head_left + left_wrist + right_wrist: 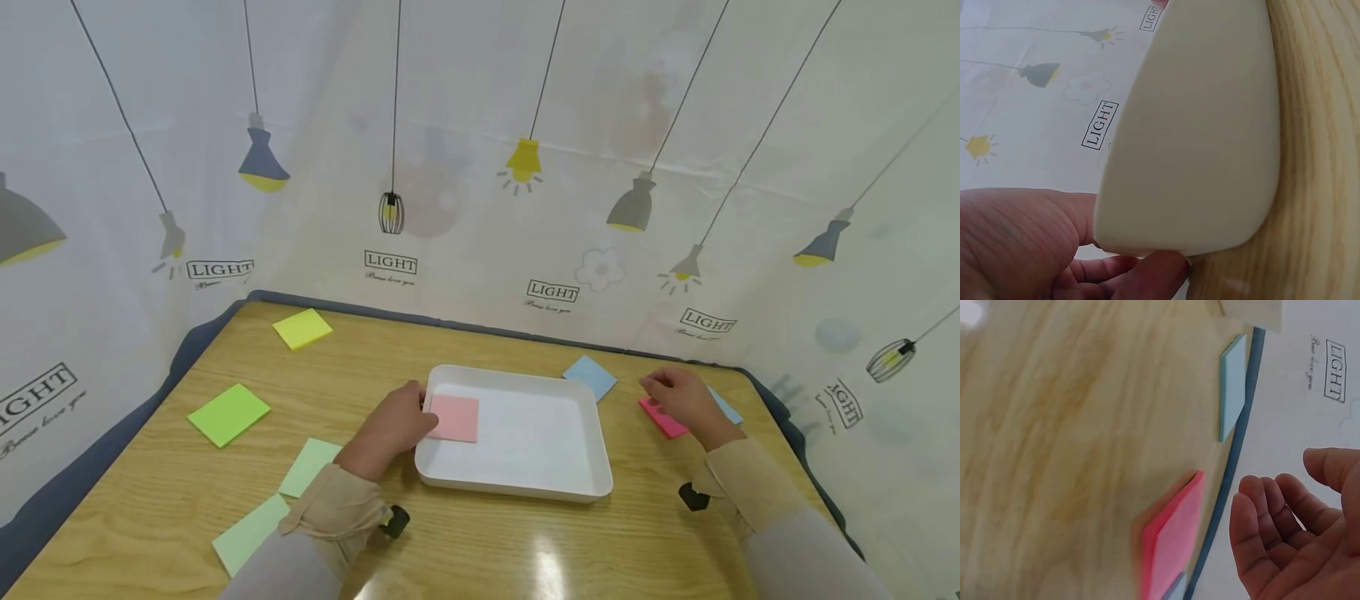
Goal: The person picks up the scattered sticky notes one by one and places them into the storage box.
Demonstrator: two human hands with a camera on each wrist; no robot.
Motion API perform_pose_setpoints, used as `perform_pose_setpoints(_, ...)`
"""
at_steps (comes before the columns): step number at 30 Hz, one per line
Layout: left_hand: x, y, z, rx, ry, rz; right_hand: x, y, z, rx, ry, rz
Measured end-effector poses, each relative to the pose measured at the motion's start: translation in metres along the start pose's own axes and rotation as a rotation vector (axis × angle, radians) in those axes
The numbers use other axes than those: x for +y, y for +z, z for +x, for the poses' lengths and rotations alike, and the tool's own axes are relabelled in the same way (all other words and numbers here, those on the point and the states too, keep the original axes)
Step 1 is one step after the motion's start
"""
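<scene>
A shallow white tray [540, 433] sits mid-table with a pale pink sticky-note pad [456, 418] at its left end. My left hand [393, 425] grips the tray's left side, thumb over the rim by that pad. In the left wrist view the tray's outer wall [1197, 125] fills the middle, fingers at its edge. Above a hot pink sticky-note pad [1174, 537] hovers my right hand [686, 404], its fingers loosely bent and nothing between them. One light blue pad [591, 377] lies behind the tray's right corner; another blue pad [726, 408] is partly hidden behind my right hand.
On the left side of the wooden table lie a yellow pad [302, 328], a bright green pad [228, 414] and two pale green pads, one [311, 467] partly under my left sleeve. A lamp-printed curtain [465, 167] hangs along the back edge.
</scene>
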State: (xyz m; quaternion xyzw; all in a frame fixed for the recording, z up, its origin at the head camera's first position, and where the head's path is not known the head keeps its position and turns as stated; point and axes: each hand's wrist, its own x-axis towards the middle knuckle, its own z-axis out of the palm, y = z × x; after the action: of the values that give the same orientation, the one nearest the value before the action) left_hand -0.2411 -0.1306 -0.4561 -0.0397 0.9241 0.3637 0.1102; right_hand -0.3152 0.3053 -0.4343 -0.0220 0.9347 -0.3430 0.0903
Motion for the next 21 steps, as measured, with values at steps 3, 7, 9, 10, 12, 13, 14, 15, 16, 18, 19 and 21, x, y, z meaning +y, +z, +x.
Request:
perform_pose_setpoints(3,0.000,0.000,0.000,0.000,0.003,-0.003,0.010,-0.001,-0.003,-0.001,0.038,-0.031)
perform_pose_setpoints(7,0.000,0.001,0.000,0.000,-0.002,-0.007,0.022,-0.002,-0.004,0.018,0.063,-0.104)
perform_pose_setpoints(9,0.000,0.001,0.000,0.000,-0.004,-0.009,0.028,-0.002,-0.004,0.033,0.057,-0.141)
perform_pose_setpoints(10,0.000,0.001,0.001,0.000,-0.005,-0.010,0.030,-0.002,-0.004,0.039,0.055,-0.157)
perform_pose_setpoints(12,0.000,0.001,0.000,-0.002,-0.006,-0.013,0.035,-0.003,-0.004,0.051,0.051,-0.189)
perform_pose_setpoints(13,0.000,0.001,0.000,-0.003,-0.006,-0.014,0.037,-0.003,-0.004,0.054,0.047,-0.204)
perform_pose_setpoints(14,0.000,0.001,0.001,-0.003,-0.006,-0.015,0.039,-0.003,-0.004,0.055,0.049,-0.219)
perform_pose_setpoints(15,-0.001,0.001,0.001,-0.003,-0.005,-0.017,0.040,-0.003,-0.004,0.054,0.053,-0.231)
perform_pose_setpoints(16,-0.001,0.001,0.001,-0.004,-0.007,-0.017,0.041,-0.004,-0.004,0.053,0.058,-0.244)
perform_pose_setpoints(18,-0.001,0.001,0.001,-0.004,-0.009,-0.019,0.043,-0.005,-0.005,0.047,0.061,-0.264)
perform_pose_setpoints(19,-0.001,0.001,0.001,-0.004,-0.010,-0.018,0.045,-0.005,-0.006,0.042,0.058,-0.271)
perform_pose_setpoints(21,-0.002,0.001,0.001,-0.005,-0.011,-0.018,0.046,-0.006,-0.007,0.033,0.063,-0.280)
